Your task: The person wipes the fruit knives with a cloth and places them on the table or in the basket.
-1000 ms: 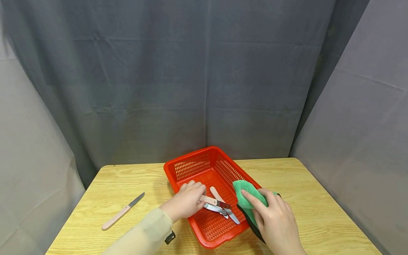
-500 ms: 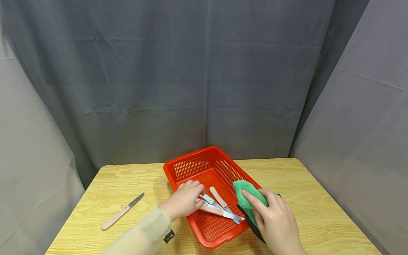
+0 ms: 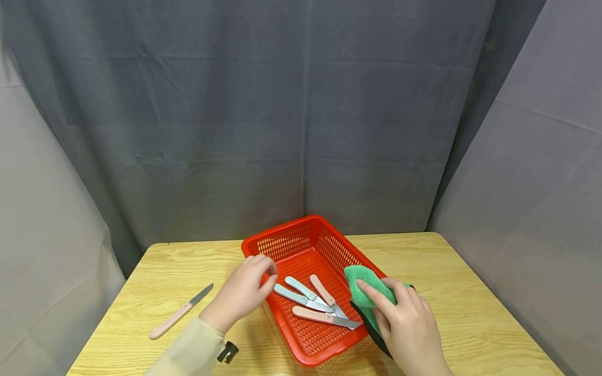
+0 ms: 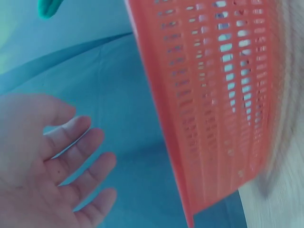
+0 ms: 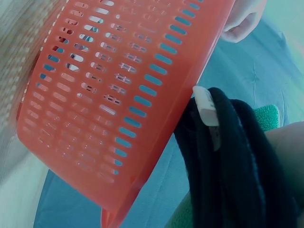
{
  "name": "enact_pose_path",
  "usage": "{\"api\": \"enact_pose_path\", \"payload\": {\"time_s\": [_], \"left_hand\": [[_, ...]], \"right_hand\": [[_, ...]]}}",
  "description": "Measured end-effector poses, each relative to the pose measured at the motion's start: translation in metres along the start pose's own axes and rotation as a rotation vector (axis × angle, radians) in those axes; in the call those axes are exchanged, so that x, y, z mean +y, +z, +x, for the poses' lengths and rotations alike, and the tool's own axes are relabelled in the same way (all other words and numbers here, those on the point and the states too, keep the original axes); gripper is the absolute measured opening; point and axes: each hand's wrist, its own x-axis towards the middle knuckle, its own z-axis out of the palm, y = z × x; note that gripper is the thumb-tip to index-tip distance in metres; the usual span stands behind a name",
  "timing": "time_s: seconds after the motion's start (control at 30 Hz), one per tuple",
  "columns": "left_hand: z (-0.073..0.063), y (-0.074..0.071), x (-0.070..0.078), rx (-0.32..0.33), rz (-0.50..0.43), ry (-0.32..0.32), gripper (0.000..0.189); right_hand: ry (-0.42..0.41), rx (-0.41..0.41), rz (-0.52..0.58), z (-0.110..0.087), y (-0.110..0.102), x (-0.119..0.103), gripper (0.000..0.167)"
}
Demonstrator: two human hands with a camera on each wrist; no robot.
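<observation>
My left hand (image 3: 246, 287) hovers at the left rim of a red plastic basket (image 3: 308, 360), holding nothing. In the left wrist view its fingers (image 4: 88, 178) are loosely bent and apart from the basket wall. Inside the basket lie table knives: a pink-handled knife (image 3: 312, 314) in front, two light-blue-handled knives (image 3: 290, 294) behind it, and another pink-handled knife (image 3: 322, 290) partly under them. My right hand (image 3: 409, 326) grips a green cloth (image 3: 364, 284) with black edging over the basket's right rim. A white tag (image 5: 205, 105) shows on the black edging.
A separate knife with a pink handle (image 3: 170, 322) lies on the wooden table (image 3: 470, 324), left of the basket. Grey curtains (image 3: 226, 130) hang behind the table and at both sides.
My left hand has lowered a pink-handled knife into the basket, let it go and drawn back to the left rim. My right hand with the green cloth has stayed in place.
</observation>
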Motion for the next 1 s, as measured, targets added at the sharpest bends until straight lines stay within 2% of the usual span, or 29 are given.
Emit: {"api": "enact_pose_path", "payload": {"time_s": [0.2, 0.33, 0.43, 0.6, 0.7, 0.8, 0.83, 0.93, 0.97, 1.0], "left_hand": [[-0.015, -0.015, -0.014, 0.071, 0.004, -0.119, 0.011], [-0.028, -0.023, -0.030, 0.060, 0.026, -0.185, 0.010], [-0.041, -0.026, -0.045, -0.027, 0.064, -0.253, 0.009], [-0.066, -0.022, -0.076, -0.221, 0.161, -0.374, 0.022], [-0.078, -0.020, -0.098, -0.282, 0.221, -0.417, 0.032], [-0.088, -0.021, -0.118, -0.305, 0.268, -0.442, 0.036], [-0.091, -0.022, -0.125, -0.313, 0.284, -0.452, 0.037], [-0.098, -0.024, -0.140, -0.340, 0.304, -0.492, 0.040], [-0.099, -0.025, -0.144, -0.354, 0.310, -0.509, 0.042], [-0.100, -0.025, -0.148, -0.369, 0.313, -0.526, 0.043]], "right_hand": [[0.000, 0.002, 0.007, 0.001, -0.001, 0.000, 0.077], [-0.015, 0.008, 0.011, 0.001, -0.001, 0.000, 0.077], [-0.043, 0.011, 0.016, 0.001, 0.000, 0.001, 0.079], [-0.084, 0.012, 0.025, 0.001, 0.002, 0.003, 0.079], [-0.094, 0.004, 0.029, 0.001, 0.002, 0.004, 0.079], [-0.100, -0.005, 0.035, 0.000, 0.001, 0.004, 0.076], [-0.101, -0.006, 0.040, 0.000, 0.001, 0.004, 0.073], [-0.101, -0.008, 0.042, 0.000, 0.000, 0.003, 0.039], [-0.101, -0.008, 0.042, 0.000, 0.000, 0.002, 0.033], [-0.102, -0.007, 0.040, 0.000, 0.000, 0.002, 0.035]]}}
